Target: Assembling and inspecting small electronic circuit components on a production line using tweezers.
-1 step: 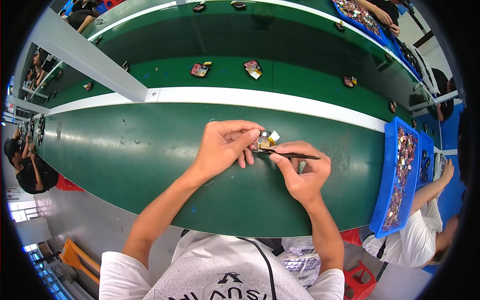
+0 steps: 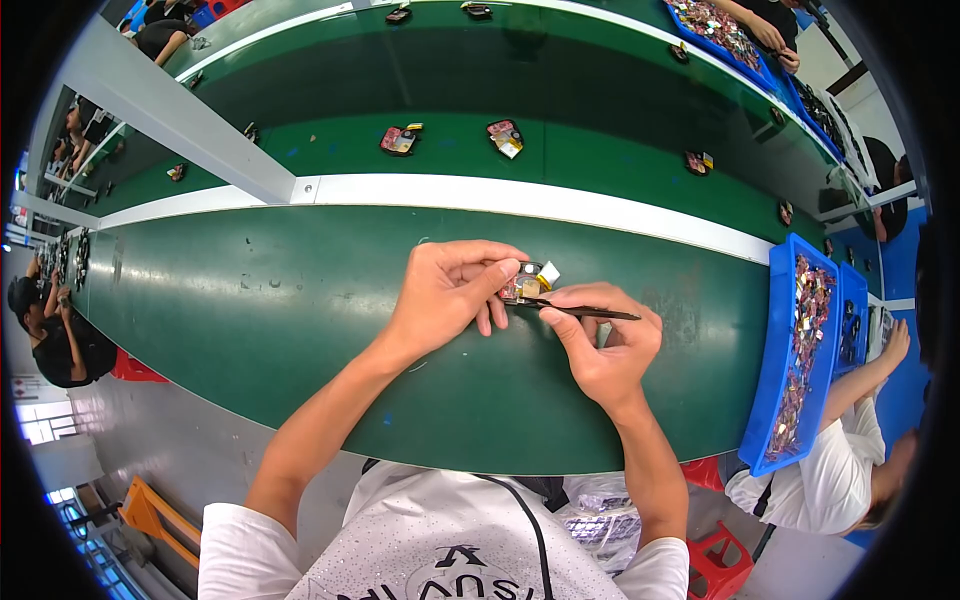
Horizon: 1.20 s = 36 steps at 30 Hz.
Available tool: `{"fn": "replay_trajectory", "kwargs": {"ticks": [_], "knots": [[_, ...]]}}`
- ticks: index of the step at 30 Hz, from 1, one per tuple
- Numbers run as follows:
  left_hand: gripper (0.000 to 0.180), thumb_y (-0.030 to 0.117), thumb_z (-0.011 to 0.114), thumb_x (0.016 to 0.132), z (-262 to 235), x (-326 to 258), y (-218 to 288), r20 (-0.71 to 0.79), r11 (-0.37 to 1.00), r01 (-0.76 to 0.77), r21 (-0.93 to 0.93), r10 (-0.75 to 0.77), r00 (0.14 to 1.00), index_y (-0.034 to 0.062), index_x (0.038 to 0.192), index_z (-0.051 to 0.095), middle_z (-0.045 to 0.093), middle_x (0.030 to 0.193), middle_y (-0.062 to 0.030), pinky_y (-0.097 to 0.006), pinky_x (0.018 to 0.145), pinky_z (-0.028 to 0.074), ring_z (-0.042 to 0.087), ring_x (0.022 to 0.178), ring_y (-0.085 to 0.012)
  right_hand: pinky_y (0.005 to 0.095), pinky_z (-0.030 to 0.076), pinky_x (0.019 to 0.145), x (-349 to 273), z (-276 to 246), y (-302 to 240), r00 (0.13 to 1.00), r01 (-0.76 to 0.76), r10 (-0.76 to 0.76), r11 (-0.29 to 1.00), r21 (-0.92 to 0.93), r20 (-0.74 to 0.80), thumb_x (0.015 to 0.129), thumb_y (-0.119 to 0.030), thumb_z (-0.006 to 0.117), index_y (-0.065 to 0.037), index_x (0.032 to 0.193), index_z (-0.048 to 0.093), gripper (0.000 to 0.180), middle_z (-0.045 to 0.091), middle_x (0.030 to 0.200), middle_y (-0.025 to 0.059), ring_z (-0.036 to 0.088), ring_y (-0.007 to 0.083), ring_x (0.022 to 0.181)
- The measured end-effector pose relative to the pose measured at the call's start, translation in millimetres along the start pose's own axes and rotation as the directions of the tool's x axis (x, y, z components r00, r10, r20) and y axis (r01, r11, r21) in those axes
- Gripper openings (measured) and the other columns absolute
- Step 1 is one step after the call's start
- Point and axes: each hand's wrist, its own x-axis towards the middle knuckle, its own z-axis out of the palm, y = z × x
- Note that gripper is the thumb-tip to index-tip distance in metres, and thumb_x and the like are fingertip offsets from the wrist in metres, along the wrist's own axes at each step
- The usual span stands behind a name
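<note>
Long green surface (image 2: 250, 310) running left to right, split by a white rail (image 2: 520, 200) from a second green lane behind it; grey beam (image 2: 180, 115) slanting across the far left corner.

Left hand (image 2: 445, 290) raised over the middle of the near lane, fingers curled, thumb and forefinger pinching a small component (image 2: 528, 283) with a dark body, a yellowish patch and a white tab at its right end. Held clear of the surface, roughly midway between the white rail and the near edge.

Right hand (image 2: 605, 345) just beside it, fingers closed around thin black tweezers (image 2: 585, 312) lying almost level, tips touching the underside of the component, rear end pointing toward the right edge.

Around: blue tray (image 2: 775, 400) at the right edge of the near lane, heaped with small mixed parts; second blue tray (image 2: 855, 300) just behind it. Seated next to the trays, another person in a white shirt (image 2: 830, 480), a forearm reaching up toward the trays. On the far lane, three loose small devices: a reddish one (image 2: 398, 140), another (image 2: 505, 137) near it, a third (image 2: 698, 161) farther right, all well apart from both hands. More blue trays (image 2: 720, 30) at the far right corner, with another worker's hands over them. Further people along the left rim, at the far end of the surface. Red stool (image 2: 715, 565) below the near edge, on the right.

Nothing lying between the hands and the trays; near lane around the hands bare green.
</note>
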Motion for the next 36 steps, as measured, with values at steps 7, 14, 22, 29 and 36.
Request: {"fn": "replay_trajectory", "kwargs": {"ticks": [7, 14, 22, 29, 36], "knots": [[0.021, 0.005, 0.062, 0.101, -0.4, -0.2, -0.6, -0.003, 1.000, 0.000, 0.020, 0.000, 1.000, -0.0085, 0.114, 0.071, 0.073, 0.087, -0.0146, -0.024, 0.045, 0.054, 0.068, 0.058, -0.0150, 0.0214, 0.031, 0.041, 0.5, 0.8, -0.4, 0.997, 0.071, -0.071, 0.997, -0.015, 0.022, 0.076, 0.004, 0.083, -0.003, 0.088, 0.076, 0.015, 0.078, 0.090, 0.0094, 0.042, 0.0035, 0.041], [0.020, 0.005, 0.063, 0.100, 0.8, -0.5, -2.8, -0.020, 1.000, 0.006, 0.011, -0.005, 1.000, -0.0079, 0.112, 0.072, 0.073, 0.086, -0.0140, -0.024, 0.045, 0.053, 0.067, 0.057, -0.0143, 0.0224, 0.032, 0.041, 2.1, 2.0, -2.9, 0.991, 0.135, -0.133, 0.990, -0.051, 0.033, 0.074, 0.004, 0.083, -0.003, 0.087, 0.076, 0.016, 0.078, 0.086, 0.0090, 0.040, 0.0051, 0.039], [0.019, 0.006, 0.064, 0.100, 2.8, 0.4, -0.8, -0.028, 0.997, 0.002, 0.079, 0.000, 1.000, -0.0065, 0.111, 0.073, 0.073, 0.083, -0.0121, -0.023, 0.045, 0.051, 0.066, 0.056, -0.0128, 0.0248, 0.042, 0.046, 4.5, 1.9, -5.8, 0.976, 0.212, -0.203, 0.965, -0.151, 0.077, 0.073, 0.002, 0.083, -0.006, 0.084, 0.075, 0.016, 0.077, 0.080, 0.0072, 0.068, 0.0152, 0.058], [0.018, 0.006, 0.065, 0.100, 4.6, 0.0, -1.5, -0.025, 0.995, -0.006, 0.104, 0.009, 1.000, -0.0062, 0.110, 0.073, 0.072, 0.082, -0.0114, -0.023, 0.045, 0.050, 0.066, 0.056, -0.0125, 0.0246, 0.043, 0.047, 3.8, 0.1, -6.6, 0.971, 0.236, -0.224, 0.957, -0.169, 0.085, 0.073, 0.003, 0.082, -0.006, 0.083, 0.074, 0.016, 0.076, 0.079, 0.0065, 0.068, 0.0155, 0.058], [0.019, 0.006, 0.066, 0.099, 7.8, 1.1, 0.7, -0.022, 0.996, 0.074, 0.049, -0.073, 0.997, -0.0071, 0.111, 0.073, 0.073, 0.083, -0.0115, -0.024, 0.045, 0.052, 0.066, 0.057, -0.0131, 0.0263, 0.049, 0.049, -1.0, -1.4, -6.7, 0.968, 0.245, -0.234, 0.959, -0.142, 0.090, 0.072, 0.007, 0.079, -0.004, 0.083, 0.074, 0.017, 0.076, 0.080, 0.0083, 0.070, 0.0179, 0.059]]}}
